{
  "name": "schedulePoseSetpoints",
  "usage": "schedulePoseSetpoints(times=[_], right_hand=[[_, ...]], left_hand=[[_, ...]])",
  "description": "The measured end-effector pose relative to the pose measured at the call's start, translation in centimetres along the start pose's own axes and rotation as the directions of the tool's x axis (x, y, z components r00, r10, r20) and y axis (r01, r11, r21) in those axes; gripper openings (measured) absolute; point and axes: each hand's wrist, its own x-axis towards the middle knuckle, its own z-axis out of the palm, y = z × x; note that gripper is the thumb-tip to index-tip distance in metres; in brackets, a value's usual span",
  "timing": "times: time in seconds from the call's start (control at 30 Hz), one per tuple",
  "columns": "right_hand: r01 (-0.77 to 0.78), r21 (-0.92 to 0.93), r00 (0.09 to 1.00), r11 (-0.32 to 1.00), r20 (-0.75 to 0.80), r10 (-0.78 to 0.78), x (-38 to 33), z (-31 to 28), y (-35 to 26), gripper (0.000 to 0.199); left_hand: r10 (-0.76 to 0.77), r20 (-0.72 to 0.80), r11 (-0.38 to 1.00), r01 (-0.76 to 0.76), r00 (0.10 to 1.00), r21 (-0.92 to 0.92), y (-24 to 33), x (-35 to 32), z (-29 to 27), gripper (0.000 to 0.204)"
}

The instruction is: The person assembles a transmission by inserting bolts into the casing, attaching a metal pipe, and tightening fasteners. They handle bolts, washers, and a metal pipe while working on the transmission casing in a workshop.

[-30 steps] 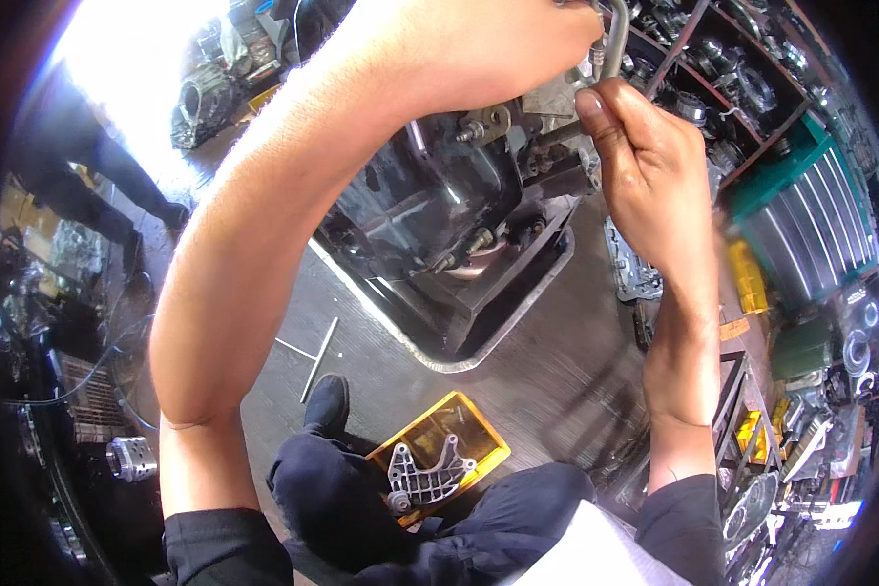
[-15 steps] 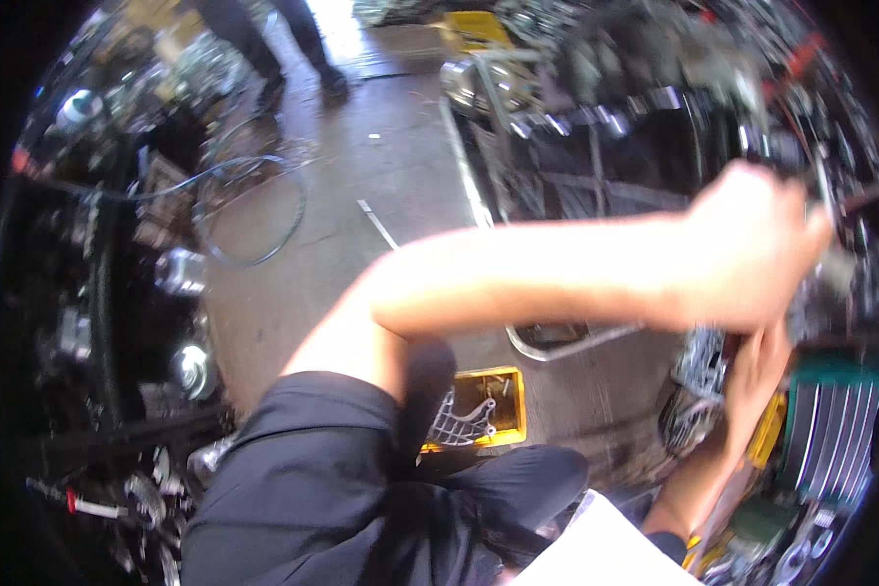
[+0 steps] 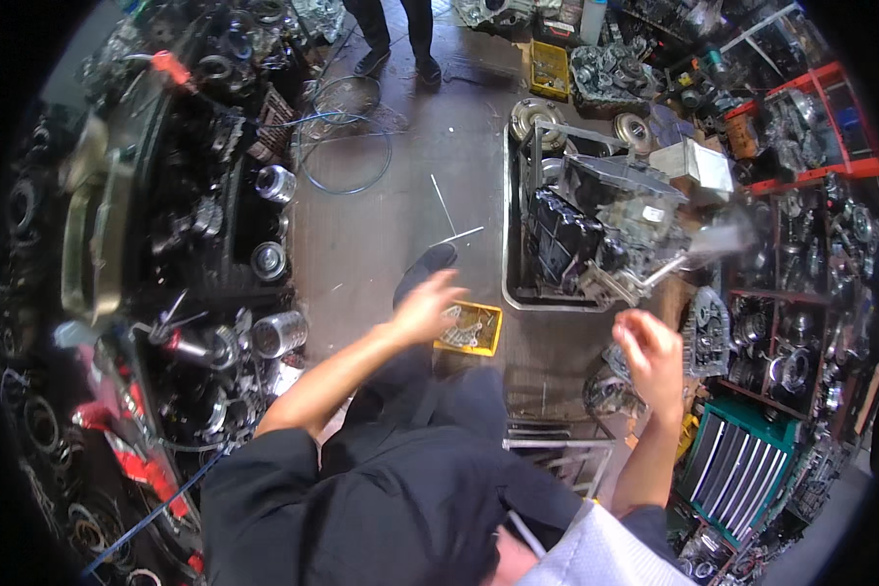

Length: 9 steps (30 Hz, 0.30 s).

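My left hand (image 3: pixel 428 307) is raised near the small yellow bin (image 3: pixel 498 332), its fingers spread and nothing visible in them. Grey cast metal brackets (image 3: pixel 466 337) lie inside that bin. On the right, my right hand (image 3: pixel 651 359) is loosely closed with the fingers curled; whatever they hold, if anything, cannot be made out. Just beyond it is a metal bar-like handle (image 3: pixel 662 273) by a large grey gearbox-like assembly (image 3: pixel 640 217), which stands over a metal-rimmed tray (image 3: pixel 507 264). A pale blurred shape (image 3: pixel 721 241) shows beside the handle.
A ribbed metal housing (image 3: pixel 708 332) and a green drawer cabinet (image 3: pixel 737 464) stand at the right. Shelves of metal parts (image 3: pixel 796 361) line that side. Drum-shaped parts (image 3: pixel 280 334) are at the left. A blue hose (image 3: pixel 389 161) curls on the floor; another person's legs (image 3: pixel 393 34) stand far off.
My left hand has drawn away from the right side, back across to the yellow bin, and its fingers are spread. The right hand has shifted left, apart from it. The head view has swung right.
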Motion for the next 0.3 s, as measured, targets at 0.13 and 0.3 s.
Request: schedulePoseSetpoints(times=[0.13,0.3], right_hand=[[0.422,0.028,0.898,0.906,-0.149,-0.414,1.5,-7.4,-13.3,0.027],[0.851,0.125,0.521,0.509,-0.318,-0.792,2.6,-12.3,-26.2,0.046]], left_hand=[[-0.475,-0.145,0.859,0.493,0.868,0.136,-4.3,-17.6,-8.1,0.049],[-0.679,-0.373,0.712,0.691,0.633,-0.123,-7.1,-31.6,-9.8,0.039]])
